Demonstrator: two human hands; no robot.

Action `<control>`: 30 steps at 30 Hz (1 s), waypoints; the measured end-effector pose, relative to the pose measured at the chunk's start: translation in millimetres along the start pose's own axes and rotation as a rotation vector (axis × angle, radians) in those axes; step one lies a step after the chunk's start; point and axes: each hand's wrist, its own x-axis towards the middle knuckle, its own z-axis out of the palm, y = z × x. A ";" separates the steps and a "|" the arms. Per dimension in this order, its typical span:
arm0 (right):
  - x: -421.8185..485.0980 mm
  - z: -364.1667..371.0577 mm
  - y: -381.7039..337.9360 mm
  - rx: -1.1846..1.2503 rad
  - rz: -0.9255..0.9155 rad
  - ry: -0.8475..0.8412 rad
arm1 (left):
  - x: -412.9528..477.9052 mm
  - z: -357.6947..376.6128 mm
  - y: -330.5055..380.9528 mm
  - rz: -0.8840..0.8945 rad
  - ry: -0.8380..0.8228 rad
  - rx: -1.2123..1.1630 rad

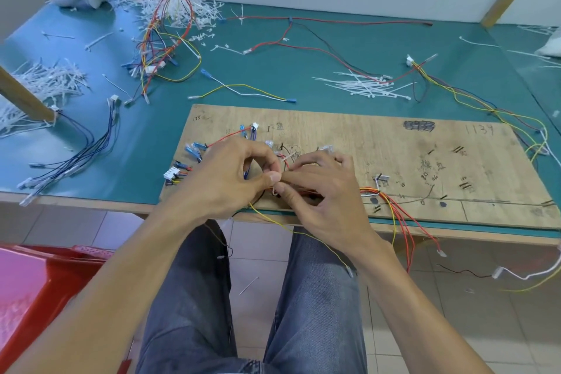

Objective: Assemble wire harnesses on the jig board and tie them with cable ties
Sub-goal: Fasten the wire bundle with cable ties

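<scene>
Both my hands are meeting over the near edge of the jig board (394, 143), which lies flat on the green desk (273, 70). My left hand (230, 179) has thumb and forefinger pinched on the wire harness (368, 191), bunching the strands together. I'd guess that's so they can't fan out while a tie goes on. My right hand (324, 200) curls in from the other side, thumb and fingers pinching what looks like a small white cable tie (275, 190) at that same spot. The fingers cover most of it, so I can't tell if the tail is through the head yet.

The harness itself is thin red, orange, yellow and black wires, running as one trunk along the board's front edge. The left end spreads out to blue terminals (194, 150) and a white connector (171, 174) lying on the board. The right end splits past my right hand, and several wires droop off the desk edge toward the floor. It looks like loose, springy stuff, so pinching right at the tie point makes sense to me. Spare ties (364, 86) lie in a heap on the desk beyond the board.
</scene>
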 end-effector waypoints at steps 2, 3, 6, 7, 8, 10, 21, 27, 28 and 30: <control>1.2 -0.5 0.0 0.012 0.010 -0.021 | 1.1 0.3 0.5 -0.001 -0.016 -0.037; 1.8 -0.7 -0.2 0.016 0.012 -0.026 | 2.1 -0.4 1.1 -0.006 -0.020 -0.052; 1.6 -0.5 -0.1 0.021 0.013 -0.007 | 6.4 -2.9 4.0 -0.026 -0.022 -0.031; 1.4 -0.5 0.1 0.024 0.020 -0.001 | 7.4 -3.7 6.0 -0.029 -0.020 -0.022; 1.3 -0.3 0.2 0.023 0.028 0.001 | 7.4 -4.0 7.9 -0.029 -0.017 -0.008; 1.5 1.1 0.2 0.006 0.036 -0.003 | 6.2 -2.7 9.5 -0.016 0.002 0.049; 3.6 2.4 -2.3 -0.077 -0.014 0.000 | -2.0 21.0 4.3 0.027 0.329 -0.094; 4.0 1.0 -2.3 -0.030 0.027 -0.003 | 5.5 24.2 20.4 0.092 0.290 -0.078; 4.0 0.7 -2.0 -0.025 0.025 -0.007 | 5.6 25.7 21.0 0.098 0.303 -0.073; 4.9 0.3 -1.5 -0.029 0.009 -0.024 | 6.3 27.6 20.2 0.089 0.366 -0.061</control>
